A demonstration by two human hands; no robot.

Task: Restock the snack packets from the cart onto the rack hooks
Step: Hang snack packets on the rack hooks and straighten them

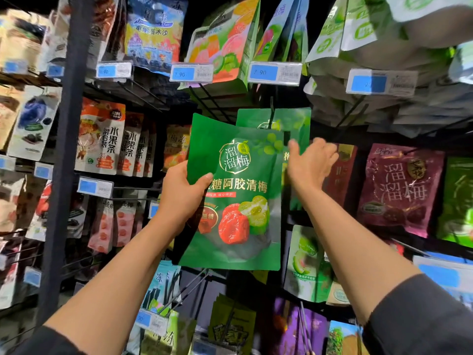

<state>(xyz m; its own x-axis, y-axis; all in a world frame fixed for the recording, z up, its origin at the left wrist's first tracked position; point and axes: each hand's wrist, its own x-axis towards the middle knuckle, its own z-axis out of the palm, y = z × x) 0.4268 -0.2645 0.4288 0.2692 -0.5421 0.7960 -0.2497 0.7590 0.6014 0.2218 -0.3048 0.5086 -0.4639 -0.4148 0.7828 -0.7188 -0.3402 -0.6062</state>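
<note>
Head view. Left hand [183, 193]: clamped on the left edge of a flat green foil snack packet [236, 201] printed with gold lettering and red and green plums; thumb laid across the front face, remaining fingers hidden behind the packet. Packet held upright in front of the rack, slightly tilted, top edge just below a black wire rack hook [272, 116]. Left forearm bare, raised from the lower left, dark sleeve pushed back toward the elbow.

Right hand [311, 162]: raised just beside the packet's right edge, thumb extended upward, fingers loosely curled toward a second green packet [294, 124] hung on the hook behind. Contact between fingers and that hung packet not determinable; hand blurred. Nothing seen gripped. Right forearm bare, angled up from the lower right, dark sleeve at the elbow.

Surroundings: maroon plum packet [399, 185] hung to the right; blue-and-white price tag [274, 73] mounted above the hook; orange-and-white fruit-strip packet [101, 137] hung to the left.
</note>
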